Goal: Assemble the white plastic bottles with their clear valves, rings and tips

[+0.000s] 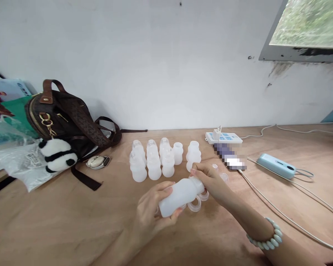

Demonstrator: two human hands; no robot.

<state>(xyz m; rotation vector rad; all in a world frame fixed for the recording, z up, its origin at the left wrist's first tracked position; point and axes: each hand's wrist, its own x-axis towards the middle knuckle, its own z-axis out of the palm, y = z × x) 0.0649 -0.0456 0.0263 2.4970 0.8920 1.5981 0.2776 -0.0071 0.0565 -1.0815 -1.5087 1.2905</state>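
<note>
A frosted white baby bottle (179, 195) lies tilted between my two hands, its top end up and to the right. My left hand (152, 207) is wrapped round its base. The fingers of my right hand (208, 177) close on the clear part at its top end, and the fingertips partly hide that part. Several more bottles (138, 170) stand upright in rows just behind, with clear domed caps. An open-necked bottle (178, 153) stands at the end of those rows. Under the held bottle are clear rings (194, 204), partly covered by it.
A brown backpack (69, 114) with a panda plush (58, 155) leans at the left, near a watch (98, 162). A power strip (224, 138), a partly blurred phone (229, 157), a light-blue device (276, 166) and white cables (269, 199) lie at the right.
</note>
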